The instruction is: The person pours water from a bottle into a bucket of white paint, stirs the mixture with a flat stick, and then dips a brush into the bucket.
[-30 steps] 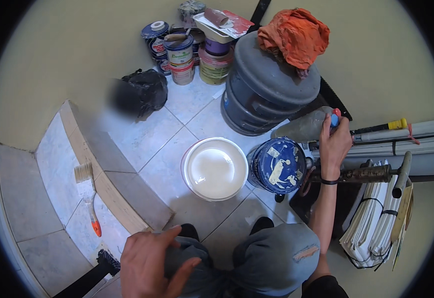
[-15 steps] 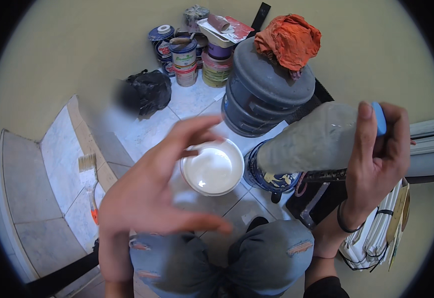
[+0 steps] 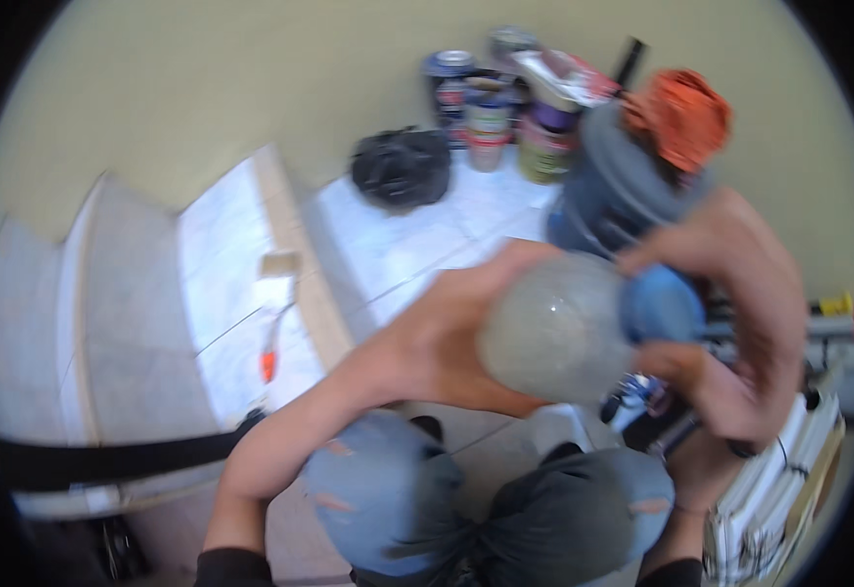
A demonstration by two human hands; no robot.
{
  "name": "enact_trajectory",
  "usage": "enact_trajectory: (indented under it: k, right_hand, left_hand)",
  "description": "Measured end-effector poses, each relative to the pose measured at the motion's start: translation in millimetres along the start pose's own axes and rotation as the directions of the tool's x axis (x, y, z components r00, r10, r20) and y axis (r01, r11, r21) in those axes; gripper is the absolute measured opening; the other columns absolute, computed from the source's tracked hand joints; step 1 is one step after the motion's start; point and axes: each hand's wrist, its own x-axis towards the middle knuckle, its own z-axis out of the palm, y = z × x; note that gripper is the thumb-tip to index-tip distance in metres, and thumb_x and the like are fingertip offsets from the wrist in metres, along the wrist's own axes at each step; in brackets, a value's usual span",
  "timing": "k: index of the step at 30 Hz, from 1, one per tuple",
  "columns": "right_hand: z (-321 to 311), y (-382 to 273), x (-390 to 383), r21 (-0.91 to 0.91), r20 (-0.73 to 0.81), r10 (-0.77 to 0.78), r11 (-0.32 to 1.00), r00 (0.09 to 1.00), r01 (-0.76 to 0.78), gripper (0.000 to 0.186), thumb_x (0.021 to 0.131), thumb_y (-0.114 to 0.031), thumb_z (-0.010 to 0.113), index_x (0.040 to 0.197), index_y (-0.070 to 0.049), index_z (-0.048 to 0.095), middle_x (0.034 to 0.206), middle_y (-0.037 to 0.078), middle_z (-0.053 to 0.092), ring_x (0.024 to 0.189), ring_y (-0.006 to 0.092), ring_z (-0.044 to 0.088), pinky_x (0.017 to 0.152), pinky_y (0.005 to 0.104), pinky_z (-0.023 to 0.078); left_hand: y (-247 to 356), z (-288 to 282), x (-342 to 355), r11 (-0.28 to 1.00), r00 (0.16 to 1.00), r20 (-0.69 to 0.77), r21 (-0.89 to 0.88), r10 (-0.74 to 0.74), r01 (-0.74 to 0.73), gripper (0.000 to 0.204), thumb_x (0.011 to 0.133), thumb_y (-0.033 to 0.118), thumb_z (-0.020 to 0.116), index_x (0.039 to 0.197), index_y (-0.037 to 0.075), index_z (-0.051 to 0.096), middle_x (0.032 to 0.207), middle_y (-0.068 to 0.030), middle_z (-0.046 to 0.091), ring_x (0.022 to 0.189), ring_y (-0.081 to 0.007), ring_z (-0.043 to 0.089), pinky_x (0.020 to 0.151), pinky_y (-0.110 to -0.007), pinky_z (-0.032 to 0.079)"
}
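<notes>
My left hand (image 3: 466, 338) wraps round a large cloudy plastic bottle (image 3: 556, 328), held up over my knees with its rounded end toward me. On its right, my right hand (image 3: 740, 313) grips the blue cap (image 3: 664, 305) between thumb and fingers. Motion blur keeps me from telling whether the cap sits on the bottle's neck or is apart from it. The white tub of white liquid seen earlier is hidden behind the bottle and my hands.
A paintbrush (image 3: 273, 311) lies on a tiled step at left. Further back are a black plastic bag (image 3: 402, 168), stacked paint cans (image 3: 487, 127) and a grey lidded drum (image 3: 608, 181) with an orange crumpled cloth (image 3: 681, 119) on it. Bundled white strips (image 3: 764, 489) stand at right.
The view has swung left, so the scene sits further right. My left hand, earlier open and free, now holds the bottle. The bottle has come closer, and my right hand has its fingers round the cap.
</notes>
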Motion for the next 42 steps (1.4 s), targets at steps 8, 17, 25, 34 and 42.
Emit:
enact_trajectory:
  k: [8, 17, 25, 34, 42]
  right_hand:
    - [40.7, 54.6, -84.2, 0.174, 0.043, 0.42, 0.89, 0.907, -0.421, 0.055, 0.072, -0.026, 0.089, 0.109, 0.0, 0.059, 0.099, 0.006, 0.058, 0.087, 0.0151, 0.051, 0.076, 0.0296, 0.035]
    - [57.6, 100.0, -156.0, 0.262, 0.044, 0.636, 0.736, 0.77, -0.623, 0.063, 0.077, -0.019, 0.087, 0.125, 0.001, 0.052, 0.114, 0.009, 0.058, 0.102, 0.0186, 0.053, 0.09, 0.0326, 0.037]
    - [50.7, 132.1, -199.9, 0.332, 0.016, 0.731, 0.64, 0.683, -0.693, 0.071, 0.081, -0.013, 0.085, 0.139, 0.002, 0.046, 0.127, 0.011, 0.057, 0.116, 0.0218, 0.054, 0.102, 0.0353, 0.039]
    - [34.1, 154.1, -216.4, 0.375, 0.031, 0.737, 0.618, 0.675, -0.691, 0.081, 0.084, -0.008, 0.083, 0.152, 0.003, 0.04, 0.139, 0.014, 0.056, 0.129, 0.0249, 0.056, 0.114, 0.0381, 0.041]
    - [37.3, 140.3, -219.6, 0.328, 0.037, 0.764, 0.6, 0.644, -0.73, 0.088, 0.077, -0.013, 0.088, 0.15, 0.003, 0.042, 0.137, 0.015, 0.059, 0.126, 0.025, 0.058, 0.111, 0.0386, 0.043]
  left_hand:
    - [-3.4, 20.7, 1.6, 0.972, 0.961, 0.232, -0.211, 0.15, -0.101, 0.092, 0.061, 0.029, 0.096, 0.135, 0.001, 0.048, 0.117, -0.0186, 0.067, 0.108, -0.0327, 0.069, 0.091, -0.041, 0.053]
    - [-4.1, 35.2, 7.1, 0.964, 0.991, 0.092, -0.256, 0.096, -0.069, 0.095, 0.052, 0.033, 0.098, 0.125, -0.001, 0.046, 0.107, -0.02, 0.068, 0.099, -0.0382, 0.07, 0.084, -0.043, 0.054]
    - [-10.1, 46.5, 18.8, 0.983, 0.954, -0.243, -0.006, 0.174, -0.181, 0.087, 0.054, 0.029, 0.092, 0.12, 0.0, 0.044, 0.103, -0.0192, 0.066, 0.093, -0.0411, 0.069, 0.08, -0.046, 0.054]
    - [-24.6, 76.0, 36.0, 0.992, 0.935, -0.343, -0.044, 0.096, -0.119, 0.082, 0.057, 0.02, 0.086, 0.122, 0.0, 0.041, 0.104, -0.024, 0.062, 0.098, -0.0462, 0.065, 0.081, -0.051, 0.052]
    - [-22.5, 113.3, 54.3, 0.996, 0.931, -0.358, -0.038, 0.062, -0.081, 0.094, 0.051, 0.026, 0.089, 0.127, -0.003, 0.041, 0.124, -0.0263, 0.049, 0.117, -0.0429, 0.048, 0.095, -0.049, 0.04]
